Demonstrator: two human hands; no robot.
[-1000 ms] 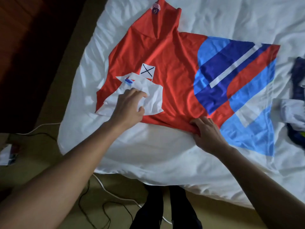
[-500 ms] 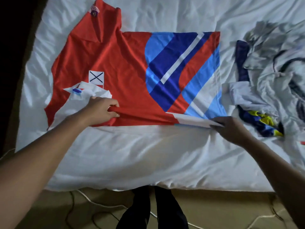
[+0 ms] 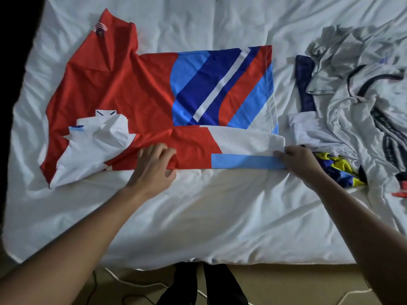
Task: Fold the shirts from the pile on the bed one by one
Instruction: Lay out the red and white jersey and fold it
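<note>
Red shirt (image 3: 123, 84) flat on the white bed (image 3: 198, 216); its near edge now turned over into a strip showing white and light blue, where half a second ago it was just lifting. My left hand (image 3: 154, 166) pinches the fold mid-strip; my right hand (image 3: 299, 161) grips its hem corner beside the pile (image 3: 352, 106).

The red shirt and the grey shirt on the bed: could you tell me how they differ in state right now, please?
The red shirt lies spread flat with its near edge folded over; the grey shirt lies crumpled in the pile at the right. Both hands, the left hand and the right hand, are on the red shirt; neither touches the grey shirt. The red shirt carries blue and white panels; the grey shirt has dark trim. Both rest on the white sheet.
</note>
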